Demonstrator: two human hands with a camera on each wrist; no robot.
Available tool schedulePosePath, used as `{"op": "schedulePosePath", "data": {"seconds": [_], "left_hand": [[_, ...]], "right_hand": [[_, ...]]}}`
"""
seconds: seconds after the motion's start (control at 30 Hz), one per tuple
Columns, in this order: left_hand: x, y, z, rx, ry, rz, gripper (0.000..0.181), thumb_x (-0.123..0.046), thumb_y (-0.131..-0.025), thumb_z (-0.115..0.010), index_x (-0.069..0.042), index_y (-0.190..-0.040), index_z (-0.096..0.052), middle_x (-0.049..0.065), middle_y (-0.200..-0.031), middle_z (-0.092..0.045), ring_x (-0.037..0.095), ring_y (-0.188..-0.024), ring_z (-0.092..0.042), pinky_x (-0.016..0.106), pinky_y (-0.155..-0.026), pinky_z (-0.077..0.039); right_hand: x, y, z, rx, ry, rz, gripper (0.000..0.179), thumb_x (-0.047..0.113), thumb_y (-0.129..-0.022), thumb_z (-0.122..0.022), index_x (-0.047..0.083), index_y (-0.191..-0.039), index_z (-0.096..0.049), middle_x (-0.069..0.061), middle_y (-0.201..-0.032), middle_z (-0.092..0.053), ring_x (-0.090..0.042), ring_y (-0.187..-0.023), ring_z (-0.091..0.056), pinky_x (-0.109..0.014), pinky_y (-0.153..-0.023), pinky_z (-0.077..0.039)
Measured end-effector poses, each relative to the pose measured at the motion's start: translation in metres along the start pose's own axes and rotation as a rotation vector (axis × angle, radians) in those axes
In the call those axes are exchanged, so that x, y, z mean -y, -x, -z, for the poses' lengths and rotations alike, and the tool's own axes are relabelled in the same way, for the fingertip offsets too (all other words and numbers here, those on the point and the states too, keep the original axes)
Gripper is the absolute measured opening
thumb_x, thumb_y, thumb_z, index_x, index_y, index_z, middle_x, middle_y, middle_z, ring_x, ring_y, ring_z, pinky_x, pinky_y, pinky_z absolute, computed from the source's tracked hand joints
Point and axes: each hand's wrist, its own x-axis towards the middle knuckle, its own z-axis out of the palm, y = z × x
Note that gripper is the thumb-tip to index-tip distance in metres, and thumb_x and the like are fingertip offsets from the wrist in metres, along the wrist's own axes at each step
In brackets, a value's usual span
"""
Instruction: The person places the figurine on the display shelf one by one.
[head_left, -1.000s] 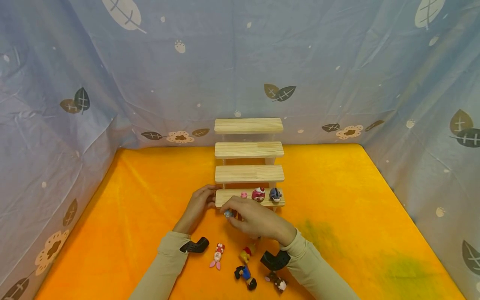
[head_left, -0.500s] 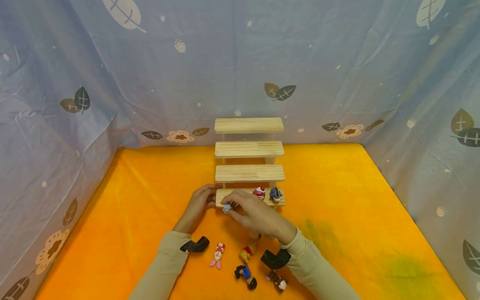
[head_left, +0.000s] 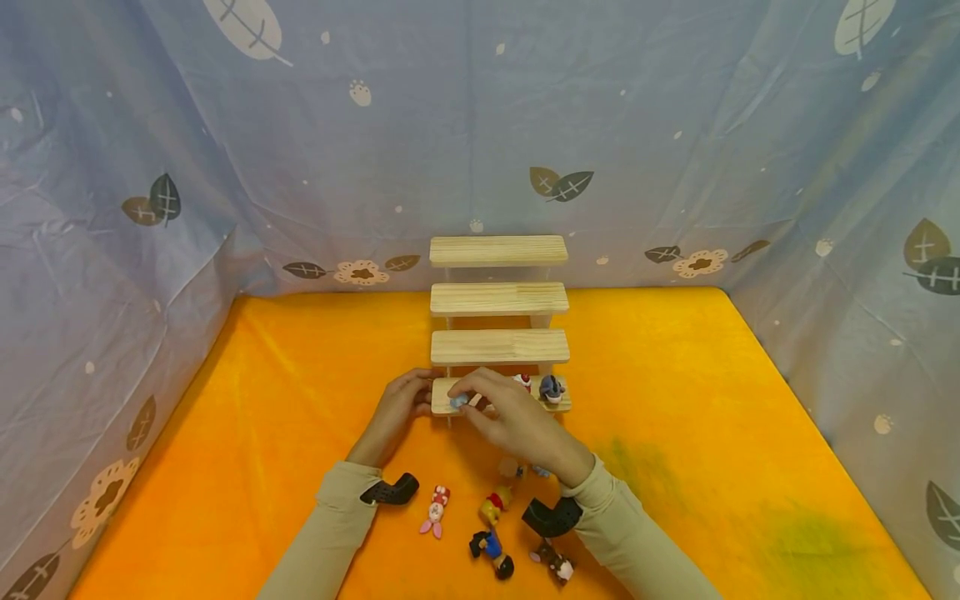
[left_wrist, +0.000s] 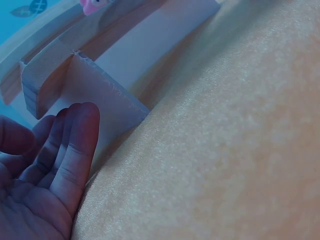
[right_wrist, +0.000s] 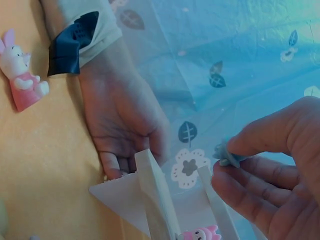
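My right hand (head_left: 517, 421) pinches a small blue-grey figurine (right_wrist: 228, 155) between thumb and fingertips, over the left end of the lowest step (head_left: 441, 388) of a wooden stepped display stand. My left hand (head_left: 393, 414) is at that step's left end, fingers loosely extended by the white side panel (left_wrist: 107, 95) and holding nothing. On the same step are a grey donkey figurine (head_left: 552, 389) at the right and a red-and-white figurine (head_left: 522, 382), partly hidden by my right hand. A pink figurine (right_wrist: 202, 234) also shows there in the right wrist view.
Several figurines lie on the orange cloth (head_left: 660, 367) before the stand: a pink-eared rabbit (head_left: 435, 510), a yellow bear in red (head_left: 495, 502), a black-haired figure in blue (head_left: 491, 552) and a brown animal (head_left: 553, 563). A leaf-patterned curtain (head_left: 420, 125) hangs behind.
My right hand has moved forward and up with the blue-grey figurine, from in front of the lowest step to over its left end. My left hand has stayed in place.
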Motion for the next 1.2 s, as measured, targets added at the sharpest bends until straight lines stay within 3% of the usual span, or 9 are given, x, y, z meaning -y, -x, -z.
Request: {"op": "schedulePosePath", "data": {"seconds": [0.2,0.33,0.5,0.63,0.83,1.07,1.2], "left_hand": [[0.0012,-0.0010,-0.0007,-0.014,0.020,0.005,0.038,-0.018,-0.108,-0.040,0.001,-0.134,-0.060,0.004,-0.103,-0.067,0.012,-0.084,-0.064,0.024,-0.074,-0.056],[0.0015,-0.0019,-0.0012,-0.015,0.022,0.007,0.038,-0.018,-0.108,-0.039,0.003,-0.134,-0.058,0.003,-0.100,-0.066,0.011,-0.082,-0.063,0.023,-0.073,-0.055],[0.0015,-0.0026,-0.0011,-0.014,0.029,0.008,0.039,-0.017,-0.108,-0.039,0.004,-0.134,-0.058,0.002,-0.099,-0.066,0.011,-0.082,-0.063,0.023,-0.072,-0.055],[0.0011,-0.0022,-0.0007,-0.014,0.029,0.008,0.038,-0.018,-0.108,-0.039,0.002,-0.133,-0.059,0.003,-0.099,-0.067,0.011,-0.082,-0.064,0.023,-0.072,-0.055],[0.0010,-0.0016,-0.0001,-0.016,0.024,0.016,0.037,-0.020,-0.108,-0.040,0.001,-0.132,-0.060,0.004,-0.099,-0.067,0.012,-0.083,-0.065,0.024,-0.073,-0.056],[0.0010,-0.0014,0.0002,-0.014,0.015,0.004,0.038,-0.020,-0.108,-0.040,0.001,-0.134,-0.058,0.004,-0.099,-0.067,0.012,-0.084,-0.065,0.024,-0.074,-0.056],[0.0013,-0.0011,0.0000,-0.011,0.005,0.000,0.039,-0.020,-0.108,-0.040,0.002,-0.134,-0.058,0.004,-0.099,-0.066,0.012,-0.085,-0.065,0.024,-0.074,-0.056]], "right_hand": [[0.0029,0.0003,0.0009,0.013,-0.050,-0.090,0.028,0.012,-0.101,-0.061,0.004,-0.128,-0.061,-0.010,-0.126,-0.066,-0.019,-0.100,-0.070,-0.029,-0.084,-0.059],[0.0036,0.0001,0.0014,0.003,-0.111,-0.148,0.029,0.012,-0.101,-0.060,0.007,-0.129,-0.053,-0.009,-0.121,-0.065,-0.020,-0.100,-0.068,-0.028,-0.083,-0.058],[0.0021,-0.0005,0.0008,-0.066,-0.081,-0.078,0.018,0.007,-0.098,-0.062,0.012,-0.115,-0.058,-0.003,-0.107,-0.063,-0.013,-0.085,-0.058,-0.031,-0.074,-0.055],[0.0009,-0.0002,0.0010,-0.111,-0.038,-0.015,0.016,0.007,-0.098,-0.064,0.013,-0.112,-0.064,0.000,-0.108,-0.064,-0.010,-0.085,-0.055,-0.030,-0.074,-0.054],[0.0004,-0.0005,0.0013,-0.116,-0.061,-0.016,0.019,0.013,-0.100,-0.065,0.014,-0.118,-0.067,0.001,-0.111,-0.065,-0.009,-0.090,-0.062,-0.024,-0.077,-0.056],[-0.0001,-0.0005,0.0022,-0.170,-0.030,-0.011,0.024,0.006,-0.097,-0.066,0.012,-0.120,-0.069,-0.002,-0.121,-0.065,-0.011,-0.090,-0.062,-0.024,-0.078,-0.056],[0.0000,-0.0002,0.0026,-0.173,-0.030,-0.018,0.028,0.007,-0.097,-0.066,0.011,-0.125,-0.066,-0.002,-0.115,-0.067,-0.011,-0.091,-0.062,-0.025,-0.080,-0.056]]}}
